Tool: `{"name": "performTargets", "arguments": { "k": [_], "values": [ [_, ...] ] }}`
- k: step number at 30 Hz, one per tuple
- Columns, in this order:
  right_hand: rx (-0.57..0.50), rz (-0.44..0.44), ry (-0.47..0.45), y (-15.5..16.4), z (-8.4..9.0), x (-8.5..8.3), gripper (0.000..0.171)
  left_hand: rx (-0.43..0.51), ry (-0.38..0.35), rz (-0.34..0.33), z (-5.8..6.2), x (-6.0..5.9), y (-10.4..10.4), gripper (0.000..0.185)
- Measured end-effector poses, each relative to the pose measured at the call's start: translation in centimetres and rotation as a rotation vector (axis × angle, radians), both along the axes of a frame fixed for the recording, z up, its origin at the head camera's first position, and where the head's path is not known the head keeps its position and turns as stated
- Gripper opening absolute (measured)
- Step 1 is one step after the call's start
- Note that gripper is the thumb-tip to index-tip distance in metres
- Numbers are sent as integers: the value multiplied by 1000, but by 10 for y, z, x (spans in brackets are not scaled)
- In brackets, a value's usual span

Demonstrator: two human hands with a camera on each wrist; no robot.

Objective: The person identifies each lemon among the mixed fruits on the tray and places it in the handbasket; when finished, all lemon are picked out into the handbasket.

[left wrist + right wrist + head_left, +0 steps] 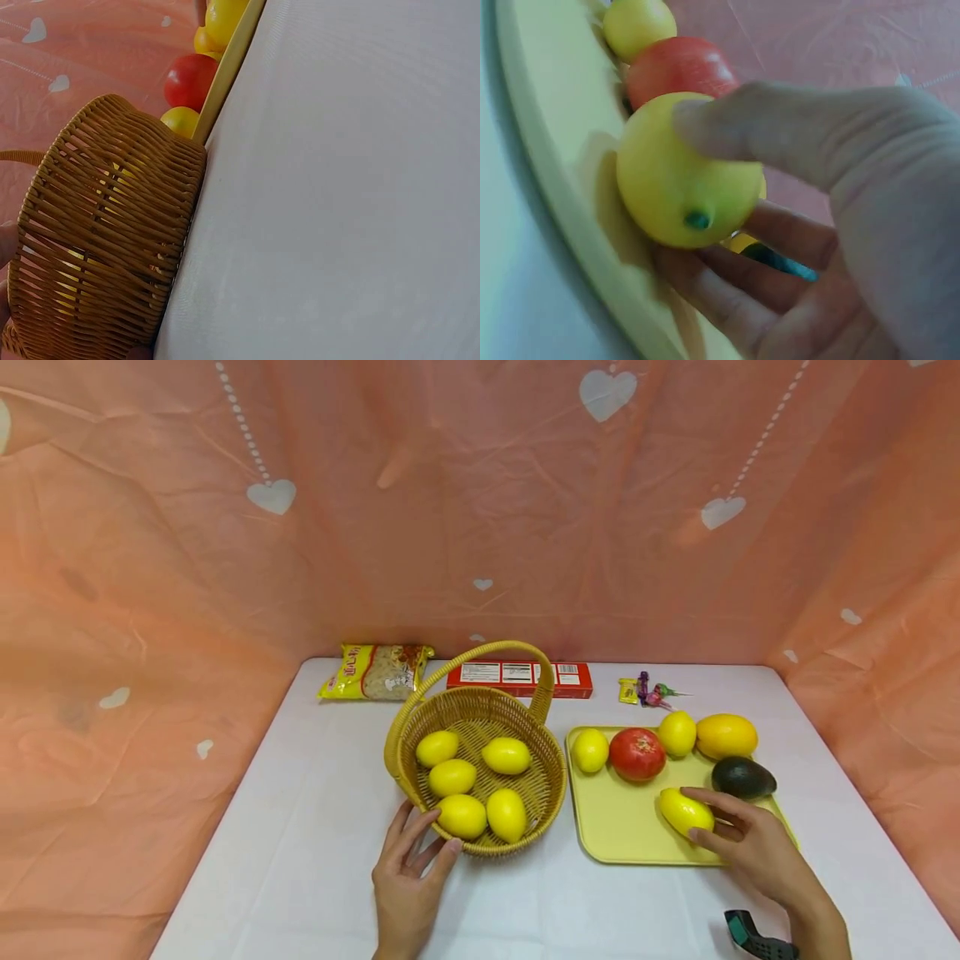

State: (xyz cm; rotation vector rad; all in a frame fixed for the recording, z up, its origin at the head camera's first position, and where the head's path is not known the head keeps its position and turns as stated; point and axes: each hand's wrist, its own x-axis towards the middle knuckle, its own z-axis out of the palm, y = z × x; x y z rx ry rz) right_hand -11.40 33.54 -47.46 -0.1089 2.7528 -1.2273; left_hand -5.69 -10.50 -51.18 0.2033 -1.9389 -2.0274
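Note:
My right hand grips a yellow lemon between thumb and fingers, low over the yellow tray. In the right wrist view the thumb lies across the lemon, whose green-tipped end faces the camera. Near the front left of the round wicker basket, my left hand holds its rim. Several lemons lie inside the basket. On the tray sit a red pomegranate, two more lemons, a mango and a dark avocado.
Behind the basket are a yellow snack bag and a red box. Small wrapped candies and lollipops lie behind the tray. A dark strap-like device is by the right wrist. Pink curtain encloses the white table.

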Motion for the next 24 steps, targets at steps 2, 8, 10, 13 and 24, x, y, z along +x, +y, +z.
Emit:
{"name": "performTargets", "arguments": {
  "k": [2,8,10,13,24],
  "values": [
    [-29,7,33,-1,-1,4,58,0,2,2,0,0,0,44],
    [-113,124,145,-7,15,6,53,-5,11,9,-2,-1,1,43],
    [-128,176,136,-13,24,3,53,-7,14,10,-2,-2,1,43],
    [-125,243,125,-28,38,-3,49,-11,15,7,-2,-2,1,42],
    [-265,634,127,-103,53,-45,46,-22,16,10,-1,0,1,42]
  ]
}}
